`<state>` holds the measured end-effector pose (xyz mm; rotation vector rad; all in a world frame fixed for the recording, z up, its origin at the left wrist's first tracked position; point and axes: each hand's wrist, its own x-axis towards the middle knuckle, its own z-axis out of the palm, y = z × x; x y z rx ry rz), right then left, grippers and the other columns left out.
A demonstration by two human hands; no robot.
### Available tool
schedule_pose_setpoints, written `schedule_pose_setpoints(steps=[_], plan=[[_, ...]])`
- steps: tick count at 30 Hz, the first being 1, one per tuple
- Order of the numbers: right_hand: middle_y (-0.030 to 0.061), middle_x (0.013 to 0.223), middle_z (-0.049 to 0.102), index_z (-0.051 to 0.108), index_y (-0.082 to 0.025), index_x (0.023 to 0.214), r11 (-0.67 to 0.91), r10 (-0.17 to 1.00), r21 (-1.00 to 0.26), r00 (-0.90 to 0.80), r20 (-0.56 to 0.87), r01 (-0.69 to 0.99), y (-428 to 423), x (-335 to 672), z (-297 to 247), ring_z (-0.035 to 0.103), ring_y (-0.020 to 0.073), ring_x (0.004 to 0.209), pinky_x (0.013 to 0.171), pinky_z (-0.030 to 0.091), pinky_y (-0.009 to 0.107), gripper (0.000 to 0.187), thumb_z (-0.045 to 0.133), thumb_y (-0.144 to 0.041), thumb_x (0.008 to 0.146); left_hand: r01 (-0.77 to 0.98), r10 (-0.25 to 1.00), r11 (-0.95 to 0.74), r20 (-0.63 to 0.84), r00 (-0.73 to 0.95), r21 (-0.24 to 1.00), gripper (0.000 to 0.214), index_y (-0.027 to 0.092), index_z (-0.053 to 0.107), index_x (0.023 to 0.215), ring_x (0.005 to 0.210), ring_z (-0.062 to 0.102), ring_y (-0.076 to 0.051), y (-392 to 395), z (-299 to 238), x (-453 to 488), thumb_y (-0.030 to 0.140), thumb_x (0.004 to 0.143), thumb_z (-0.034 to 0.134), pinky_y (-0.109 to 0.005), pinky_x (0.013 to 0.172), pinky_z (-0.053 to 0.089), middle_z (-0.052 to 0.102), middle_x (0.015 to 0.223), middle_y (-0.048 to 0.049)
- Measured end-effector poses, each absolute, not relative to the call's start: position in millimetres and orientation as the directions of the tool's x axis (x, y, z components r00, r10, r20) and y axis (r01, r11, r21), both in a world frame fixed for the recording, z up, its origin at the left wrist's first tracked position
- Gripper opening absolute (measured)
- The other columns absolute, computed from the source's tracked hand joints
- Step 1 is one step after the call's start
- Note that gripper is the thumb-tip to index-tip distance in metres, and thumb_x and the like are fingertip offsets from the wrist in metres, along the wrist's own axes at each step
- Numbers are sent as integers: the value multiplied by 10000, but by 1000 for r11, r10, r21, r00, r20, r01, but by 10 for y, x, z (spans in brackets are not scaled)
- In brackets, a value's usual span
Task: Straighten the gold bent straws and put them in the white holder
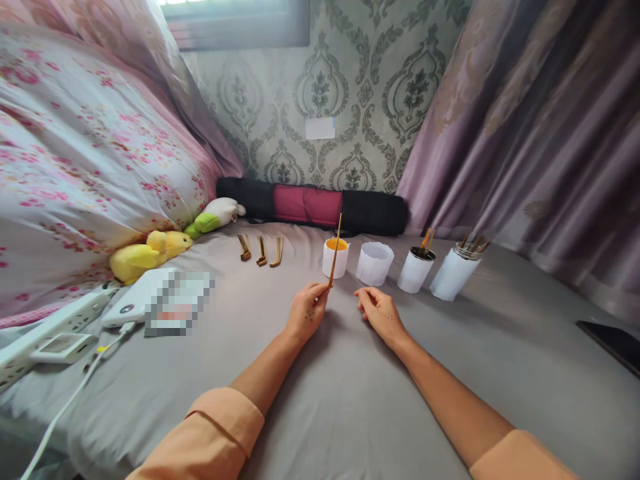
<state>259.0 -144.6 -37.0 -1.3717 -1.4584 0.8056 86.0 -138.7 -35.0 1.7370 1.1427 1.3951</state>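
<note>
My left hand (309, 312) is closed in a pinch round the lower end of a thin brown stick (336, 250). The stick points up, leaning slightly right, and crosses in front of a white-wrapped cup with an orange-yellow inside (329, 265). My right hand (380, 313) rests at the right with its fingers curled in; nothing shows in them. Just beyond it stands a translucent white cup (375, 265). Farther right are a white-wrapped can (413, 275) and a larger white-wrapped jar (450, 275), both with brown sticks poking out. Small bundles of bent golden-brown strips (261, 252) lie left of the cups.
Grey sheet (320, 413) covers the surface. A black and red roll (307, 205) lies along the wall. At left are plush toys (133, 262), a white power bank (135, 303), a power strip (55, 327) and a cable (70, 417). A dark phone-like object (613, 343) lies far right.
</note>
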Motion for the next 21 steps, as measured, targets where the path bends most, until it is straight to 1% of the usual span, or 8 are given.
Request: schedule_pose_setpoints(steps=[6,10,14,21], plan=[[8,592,523,589,-141,843,157,978,-932,82,194,328,-1464,2580,-337,444,85,442,405,350,189,366,432,-461,761,342,861,-500,497,105,795,253,257,667,940,722,524,-138,-1414,-334,864,256,785,467,-210,679,389,609,848,-53],[9,593,518,589,-138,853,174,975,-938,79,206,299,-1468,2580,-340,432,79,429,378,329,183,380,429,-469,759,330,876,-476,472,100,815,235,266,667,921,756,529,-148,-1428,-337,872,269,775,483,-219,723,385,611,877,-52],[14,595,525,585,-137,859,193,973,-937,68,222,292,-1473,2575,-331,446,85,444,386,340,184,378,437,-470,757,339,884,-463,455,107,819,232,286,663,922,790,533,-155,-1442,-337,874,267,771,489,-226,760,377,609,913,-46],[13,599,530,575,-144,881,174,979,-954,65,195,244,-1511,2529,-257,456,93,460,377,339,188,337,483,-432,733,440,839,-534,518,168,722,268,308,639,979,822,528,-154,-1460,-352,865,231,790,465,-225,772,369,593,919,-47]])
